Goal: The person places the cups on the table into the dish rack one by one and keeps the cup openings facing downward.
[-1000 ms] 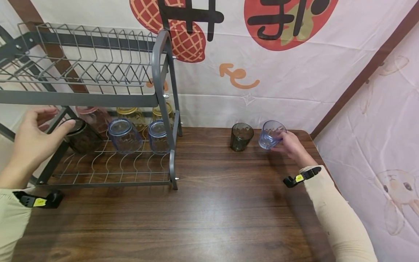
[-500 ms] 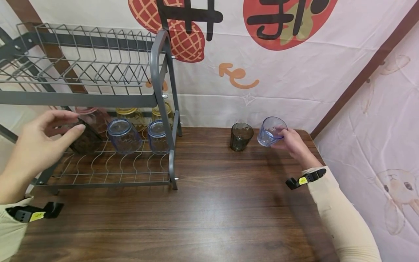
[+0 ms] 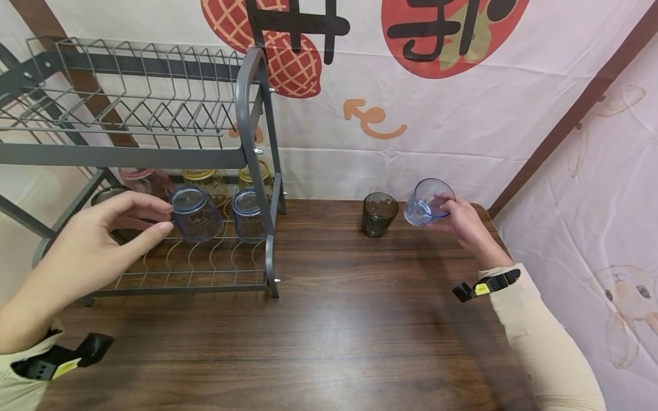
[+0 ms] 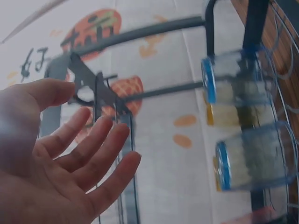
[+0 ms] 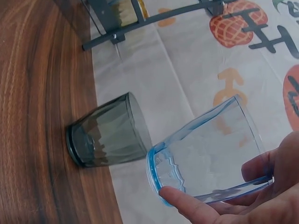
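My right hand (image 3: 459, 220) grips a clear blue glass (image 3: 424, 202) by its right side, thumb over the rim; the glass tilts slightly. Just left of it a dark grey glass (image 3: 379, 214) stands upright on the wooden table (image 3: 329, 319). My left hand (image 3: 110, 240) holds nothing, its fingers loosely bent, in front of the rack's lower shelf. Close to its fingertips is an upside-down blue glass (image 3: 194, 214), with a second blue glass (image 3: 249, 216) to the right. A dark glass (image 3: 105, 195) on the shelf is mostly hidden behind the left hand.
The grey two-tier dish rack (image 3: 123, 155) fills the left side. Behind the blue glasses on its lower shelf sit a pink glass (image 3: 146, 180) and two yellow glasses, one yellow glass (image 3: 205, 181) at the middle. A printed cloth (image 3: 329, 165) hangs at the table's back edge.
My left hand has come away from the dark glass on the rack and moved right towards the blue one. My right hand has raised and tilted its blue glass slightly.
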